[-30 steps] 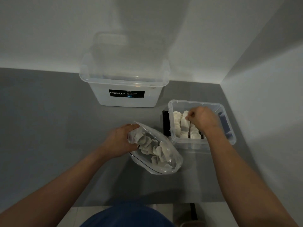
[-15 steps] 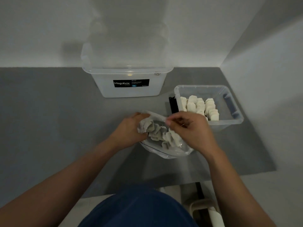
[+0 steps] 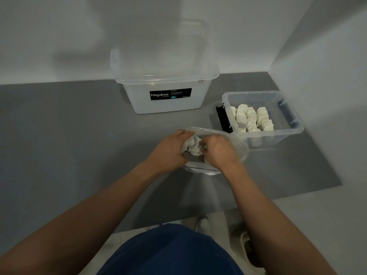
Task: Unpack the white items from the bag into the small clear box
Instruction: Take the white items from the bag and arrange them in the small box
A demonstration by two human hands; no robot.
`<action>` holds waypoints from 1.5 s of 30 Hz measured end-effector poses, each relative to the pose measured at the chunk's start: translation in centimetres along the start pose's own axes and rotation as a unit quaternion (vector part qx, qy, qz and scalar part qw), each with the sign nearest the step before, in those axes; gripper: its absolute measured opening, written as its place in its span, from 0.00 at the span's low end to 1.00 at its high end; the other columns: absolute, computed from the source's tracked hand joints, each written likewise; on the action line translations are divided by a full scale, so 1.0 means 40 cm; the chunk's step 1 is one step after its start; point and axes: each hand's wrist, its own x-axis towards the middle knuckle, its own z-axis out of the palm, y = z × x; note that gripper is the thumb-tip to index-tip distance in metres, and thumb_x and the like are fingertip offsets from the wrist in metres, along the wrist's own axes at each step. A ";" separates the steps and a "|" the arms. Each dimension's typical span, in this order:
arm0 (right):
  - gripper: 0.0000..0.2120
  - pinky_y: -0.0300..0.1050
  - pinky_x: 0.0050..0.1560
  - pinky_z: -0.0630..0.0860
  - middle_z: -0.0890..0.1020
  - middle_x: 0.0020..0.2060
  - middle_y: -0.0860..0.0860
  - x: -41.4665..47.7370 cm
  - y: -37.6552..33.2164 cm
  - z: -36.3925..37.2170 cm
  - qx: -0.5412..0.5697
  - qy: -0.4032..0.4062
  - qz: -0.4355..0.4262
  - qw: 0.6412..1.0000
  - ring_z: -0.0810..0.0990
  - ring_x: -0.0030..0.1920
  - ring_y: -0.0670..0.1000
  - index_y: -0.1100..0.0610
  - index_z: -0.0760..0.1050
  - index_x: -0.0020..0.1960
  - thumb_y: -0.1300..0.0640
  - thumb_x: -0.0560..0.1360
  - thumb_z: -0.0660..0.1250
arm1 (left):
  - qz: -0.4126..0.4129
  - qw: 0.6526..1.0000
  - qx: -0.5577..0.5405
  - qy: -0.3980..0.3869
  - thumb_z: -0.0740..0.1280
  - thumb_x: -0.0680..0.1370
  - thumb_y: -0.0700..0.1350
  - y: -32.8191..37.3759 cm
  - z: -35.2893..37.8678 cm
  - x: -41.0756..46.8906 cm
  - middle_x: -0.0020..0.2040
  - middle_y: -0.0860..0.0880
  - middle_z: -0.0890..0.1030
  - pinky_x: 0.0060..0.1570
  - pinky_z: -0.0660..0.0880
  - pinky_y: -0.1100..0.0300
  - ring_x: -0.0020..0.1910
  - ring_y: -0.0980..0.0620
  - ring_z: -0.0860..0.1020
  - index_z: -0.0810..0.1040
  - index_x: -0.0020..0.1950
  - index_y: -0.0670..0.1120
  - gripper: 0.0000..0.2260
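While the left hand [image 3: 168,153] gripped the near lip of the clear bag [image 3: 239,148], its fingers curled over the plastic at the mouth, the right hand [image 3: 218,151] was pushed into that same mouth just beside it. It lay knuckles up, with its fingers bent down among the white items [image 3: 194,148] heaped inside. Those fingertips were hidden by the hand itself, so it could not be told whether they had closed on a piece or only touched the heap.

Beyond the right hand and out to its right stood the small clear box [image 3: 278,135] on the grey surface [image 3: 59,135], close to the bag's far edge. White pieces [image 3: 251,118] stood packed in rows in the part of the box nearer the hands. A black object [image 3: 223,120], too dark to identify, sat against the box wall on the side toward the left hand. Farther off, past the left hand's fingertips and well apart from the bag, stood a large clear tub [image 3: 164,104] with a black Megabox label.
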 end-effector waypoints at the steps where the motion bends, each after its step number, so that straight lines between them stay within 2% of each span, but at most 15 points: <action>1: 0.09 0.49 0.45 0.80 0.86 0.46 0.54 0.007 -0.021 0.007 0.014 -0.006 -0.003 1.000 0.84 0.47 0.58 0.54 0.83 0.52 0.56 0.76 0.66 | -0.003 1.000 -0.010 0.003 0.72 0.66 0.37 0.000 -0.004 -0.003 0.66 0.46 0.75 0.56 0.71 0.62 0.61 0.48 0.76 0.71 0.72 0.46 0.34; 4: 0.12 0.48 0.47 0.78 0.85 0.49 0.56 0.028 -0.081 0.025 0.065 -0.010 0.035 0.997 0.84 0.49 0.58 0.56 0.83 0.54 0.52 0.79 0.64 | -0.005 0.999 -0.028 0.018 0.73 0.65 0.42 0.005 -0.019 -0.015 0.59 0.48 0.78 0.48 0.66 0.67 0.55 0.50 0.78 0.75 0.68 0.49 0.31; 7: 0.10 0.49 0.50 0.79 0.85 0.50 0.56 0.037 -0.109 0.047 0.083 -0.017 0.077 0.993 0.84 0.50 0.58 0.56 0.81 0.53 0.53 0.78 0.65 | 0.006 0.998 -0.051 0.020 0.68 0.63 0.48 0.006 -0.031 -0.035 0.58 0.48 0.79 0.51 0.70 0.64 0.55 0.52 0.77 0.77 0.66 0.47 0.30; 10: 0.10 0.52 0.53 0.81 0.85 0.51 0.55 0.026 -0.115 0.053 0.073 -0.004 0.086 0.994 0.84 0.51 0.58 0.54 0.81 0.56 0.57 0.76 0.67 | 0.005 0.998 -0.056 0.023 0.73 0.65 0.42 -0.009 -0.036 -0.046 0.60 0.45 0.79 0.56 0.73 0.59 0.56 0.48 0.78 0.76 0.67 0.46 0.28; 13: 0.10 0.54 0.53 0.81 0.85 0.50 0.55 0.013 -0.118 0.041 0.086 0.012 0.082 0.993 0.84 0.50 0.59 0.54 0.81 0.55 0.57 0.76 0.67 | -0.006 0.999 -0.040 0.018 0.73 0.67 0.37 -0.017 -0.039 -0.047 0.62 0.43 0.78 0.52 0.67 0.69 0.59 0.46 0.77 0.75 0.68 0.43 0.29; 15: 0.09 0.53 0.51 0.81 0.85 0.48 0.56 0.002 -0.116 0.029 0.080 0.012 0.081 0.993 0.84 0.49 0.59 0.56 0.81 0.53 0.56 0.76 0.67 | -0.012 0.999 -0.048 0.022 0.73 0.67 0.36 -0.015 -0.039 -0.046 0.61 0.42 0.78 0.48 0.65 0.71 0.57 0.45 0.77 0.76 0.66 0.42 0.27; 19: 0.08 0.47 0.46 0.77 0.85 0.45 0.55 -0.036 -0.086 0.015 0.012 0.000 0.084 0.996 0.84 0.47 0.57 0.57 0.83 0.50 0.55 0.75 0.68 | -0.029 0.997 -0.063 0.016 0.72 0.65 0.45 -0.015 -0.035 -0.043 0.63 0.44 0.76 0.52 0.67 0.68 0.58 0.45 0.77 0.74 0.70 0.44 0.32; 23: 0.12 0.46 0.49 0.75 0.84 0.50 0.53 -0.057 -0.050 0.013 0.003 -0.073 0.091 0.993 0.82 0.53 0.57 0.54 0.82 0.54 0.51 0.73 0.70 | -0.037 0.998 -0.059 -0.005 0.74 0.67 0.41 -0.017 -0.024 -0.044 0.67 0.45 0.74 0.57 0.68 0.65 0.62 0.46 0.75 0.70 0.74 0.45 0.35; 27: 0.11 0.50 0.55 0.80 0.85 0.48 0.53 -0.056 -0.037 0.008 0.056 -0.087 0.107 0.989 0.82 0.52 0.56 0.55 0.84 0.51 0.55 0.69 0.72 | -0.024 0.997 -0.073 -0.001 0.71 0.65 0.44 -0.013 -0.020 -0.060 0.63 0.45 0.76 0.58 0.73 0.59 0.59 0.45 0.77 0.73 0.70 0.45 0.33; 31: 0.08 0.47 0.47 0.79 0.84 0.38 0.51 -0.056 -0.041 0.034 0.040 -0.075 0.110 0.990 0.83 0.46 0.56 0.55 0.83 0.42 0.51 0.68 0.72 | -0.020 0.997 -0.070 0.005 0.72 0.65 0.45 -0.009 -0.021 -0.067 0.62 0.44 0.76 0.52 0.68 0.65 0.57 0.45 0.77 0.75 0.68 0.44 0.31; 33: 0.09 0.46 0.44 0.76 0.83 0.40 0.52 -0.058 -0.047 0.048 0.012 -0.051 0.101 0.994 0.83 0.46 0.56 0.54 0.82 0.45 0.49 0.71 0.70 | -0.021 0.997 -0.069 0.010 0.72 0.65 0.45 -0.004 -0.017 -0.068 0.63 0.44 0.76 0.51 0.66 0.68 0.58 0.46 0.77 0.75 0.68 0.44 0.31; 36: 0.10 0.47 0.45 0.77 0.84 0.45 0.52 -0.060 -0.060 0.057 0.017 -0.025 0.091 0.995 0.83 0.48 0.56 0.52 0.80 0.51 0.49 0.73 0.69 | -0.019 0.998 -0.066 0.012 0.74 0.67 0.39 -0.005 -0.009 -0.071 0.66 0.44 0.75 0.54 0.63 0.71 0.63 0.46 0.74 0.72 0.71 0.43 0.32; 39: 0.10 0.46 0.44 0.75 0.84 0.44 0.51 -0.050 -0.067 0.057 0.034 -0.055 0.086 0.994 0.83 0.47 0.56 0.51 0.81 0.50 0.49 0.71 0.71 | -0.023 0.997 -0.063 0.022 0.75 0.68 0.40 -0.013 -0.004 -0.073 0.67 0.43 0.75 0.55 0.62 0.72 0.64 0.46 0.74 0.72 0.71 0.43 0.32; 42: 0.13 0.44 0.42 0.74 0.82 0.39 0.49 -0.053 -0.065 0.062 0.047 -0.079 0.076 0.993 0.81 0.42 0.53 0.53 0.81 0.47 0.45 0.70 0.73 | -0.035 0.998 -0.049 0.022 0.75 0.70 0.43 -0.019 0.000 -0.072 0.68 0.44 0.73 0.56 0.62 0.70 0.64 0.45 0.74 0.69 0.74 0.44 0.33; 45: 0.06 0.46 0.44 0.78 0.84 0.38 0.50 -0.066 -0.063 0.069 0.074 -0.096 0.057 0.991 0.82 0.42 0.53 0.54 0.82 0.42 0.51 0.72 0.70 | -0.040 0.998 -0.041 0.018 0.75 0.70 0.44 -0.022 0.005 -0.073 0.69 0.44 0.73 0.57 0.63 0.70 0.65 0.46 0.74 0.69 0.74 0.44 0.34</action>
